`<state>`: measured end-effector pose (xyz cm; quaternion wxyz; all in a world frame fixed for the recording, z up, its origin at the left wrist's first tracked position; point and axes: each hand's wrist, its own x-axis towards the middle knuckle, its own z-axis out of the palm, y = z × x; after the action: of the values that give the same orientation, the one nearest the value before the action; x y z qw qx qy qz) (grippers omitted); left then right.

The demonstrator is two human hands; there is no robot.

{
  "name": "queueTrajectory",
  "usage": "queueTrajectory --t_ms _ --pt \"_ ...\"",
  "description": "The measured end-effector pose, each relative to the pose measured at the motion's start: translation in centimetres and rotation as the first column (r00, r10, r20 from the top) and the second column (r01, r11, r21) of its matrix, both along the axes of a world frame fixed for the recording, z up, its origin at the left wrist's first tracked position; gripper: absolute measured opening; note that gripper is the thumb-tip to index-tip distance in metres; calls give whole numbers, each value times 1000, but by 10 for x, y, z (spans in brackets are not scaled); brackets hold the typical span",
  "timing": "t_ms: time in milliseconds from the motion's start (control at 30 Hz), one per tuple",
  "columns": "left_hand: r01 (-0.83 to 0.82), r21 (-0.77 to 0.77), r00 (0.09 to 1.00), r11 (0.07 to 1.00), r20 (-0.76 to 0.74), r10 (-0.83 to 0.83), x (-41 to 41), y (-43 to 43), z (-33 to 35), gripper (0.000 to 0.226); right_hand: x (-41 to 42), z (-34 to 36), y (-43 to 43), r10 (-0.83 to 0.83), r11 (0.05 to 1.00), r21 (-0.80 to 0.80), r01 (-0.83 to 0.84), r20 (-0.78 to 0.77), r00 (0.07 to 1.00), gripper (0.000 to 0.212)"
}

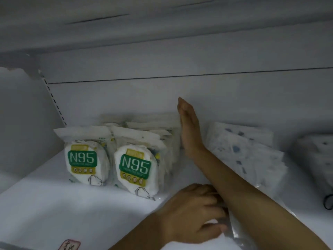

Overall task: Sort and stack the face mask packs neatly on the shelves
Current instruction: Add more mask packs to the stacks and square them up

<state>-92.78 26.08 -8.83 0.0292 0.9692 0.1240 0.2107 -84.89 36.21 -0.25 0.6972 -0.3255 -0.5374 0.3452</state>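
Two rows of white N95 mask packs with green labels stand upright on the white shelf [45, 204]: the left row [84, 159] and the right row [137, 168]. My right hand [189, 127] is flat, fingers straight, pressed against the right side of the right row. My left hand [194, 212] lies under my right forearm, fingers curled on the edge of a clear plastic pack [236, 230] at the shelf front. A row of blue-patterned mask packs [248, 156] leans to the right of my right arm.
More patterned packs [317, 159] lie at the far right, with a dark elastic loop [328, 202] beside them. The shelf's back wall [126, 98] and a slotted upright [54, 101] close in the rear and left. A red-stamped label [69, 245] shows on the front edge.
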Motion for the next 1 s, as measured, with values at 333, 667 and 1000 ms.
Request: queueTrajectory --t_ms 333,667,1000 --pt "-130 -70 917 989 370 147 2 -11 6 13 -1 -8 -1 57 998 -9 -57 -16 998 33" --pt "-38 -76 996 996 -79 32 -5 -8 -1 37 9 17 -7 147 976 -121 -183 -254 956 38" --pt "-48 -107 990 993 -140 33 -2 -2 2 44 41 38 -42 -66 998 -11 68 121 990 26"
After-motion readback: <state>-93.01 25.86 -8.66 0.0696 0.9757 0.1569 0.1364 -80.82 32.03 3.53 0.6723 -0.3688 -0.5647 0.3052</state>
